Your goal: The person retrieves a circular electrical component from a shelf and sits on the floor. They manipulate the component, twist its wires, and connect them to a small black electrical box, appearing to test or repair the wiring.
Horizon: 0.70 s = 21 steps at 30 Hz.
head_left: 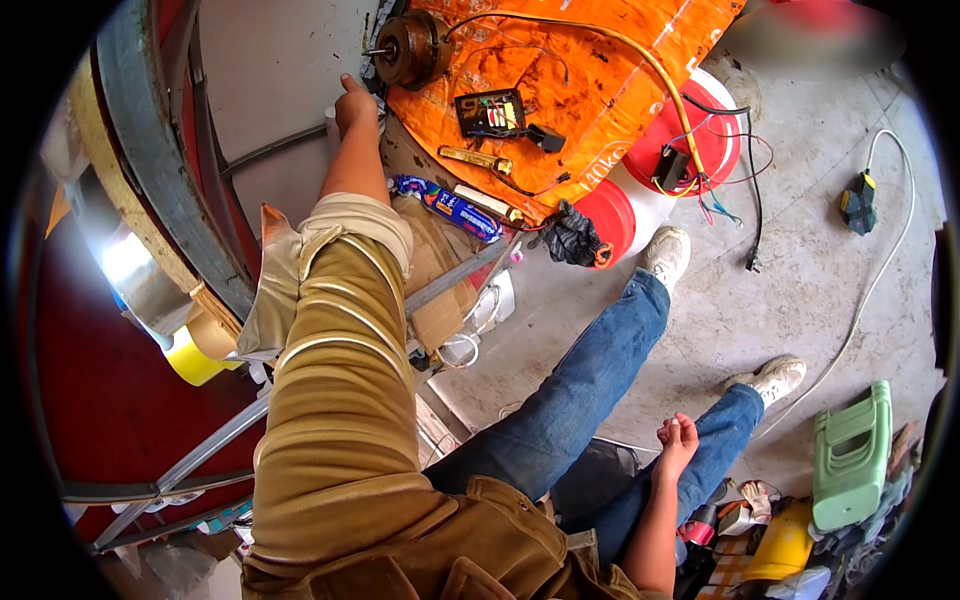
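My left hand (354, 105) reaches to the top centre, just below a rusty motor (410, 48) with a shaft; one finger points out, the others are mostly hidden. An orange sheet (610, 90) carries the motor, an opened electronic box (490, 112), a small black block (545, 137) and a yellowish bar (474, 159). A blue package (448, 208) lies below my left hand. My right hand (677, 445) hangs above my jeans at lower right, fingers loosely curled, nothing visible in them.
Metal frames (160, 170) curve along the left. Red buckets (672, 135) with wired parts stand beside the sheet. A plug adapter (858, 205) and cable lie on the floor (820, 290). A green plastic stool (852, 450) and a yellow container (778, 540) are at lower right.
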Each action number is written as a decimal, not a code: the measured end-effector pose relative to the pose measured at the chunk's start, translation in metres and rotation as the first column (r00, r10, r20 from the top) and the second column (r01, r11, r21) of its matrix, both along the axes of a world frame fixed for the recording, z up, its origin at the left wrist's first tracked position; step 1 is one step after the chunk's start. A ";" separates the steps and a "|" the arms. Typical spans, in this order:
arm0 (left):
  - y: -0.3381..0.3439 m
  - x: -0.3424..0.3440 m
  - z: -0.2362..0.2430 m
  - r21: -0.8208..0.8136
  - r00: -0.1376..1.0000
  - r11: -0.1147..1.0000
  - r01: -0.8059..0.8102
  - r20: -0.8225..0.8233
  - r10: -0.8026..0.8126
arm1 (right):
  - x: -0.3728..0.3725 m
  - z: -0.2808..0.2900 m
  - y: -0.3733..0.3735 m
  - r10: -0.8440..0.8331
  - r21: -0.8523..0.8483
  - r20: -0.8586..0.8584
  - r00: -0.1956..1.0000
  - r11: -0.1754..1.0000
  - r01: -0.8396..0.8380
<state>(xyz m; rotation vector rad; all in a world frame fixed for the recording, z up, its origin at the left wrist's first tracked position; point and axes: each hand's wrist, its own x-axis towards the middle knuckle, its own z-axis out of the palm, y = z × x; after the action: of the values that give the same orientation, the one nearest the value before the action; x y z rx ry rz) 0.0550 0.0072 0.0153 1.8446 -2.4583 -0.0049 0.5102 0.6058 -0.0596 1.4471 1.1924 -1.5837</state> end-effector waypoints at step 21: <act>-0.016 -0.033 -0.020 0.107 0.877 0.887 0.449 -0.242 -0.415 | -0.011 0.001 0.000 0.047 0.001 0.022 0.999 0.999 -0.047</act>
<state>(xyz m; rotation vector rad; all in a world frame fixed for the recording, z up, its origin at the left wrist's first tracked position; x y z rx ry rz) 0.0225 -0.0084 -0.0046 1.2124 -2.7144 -0.4127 0.4995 0.6062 -0.0583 1.4241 1.2066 -1.5317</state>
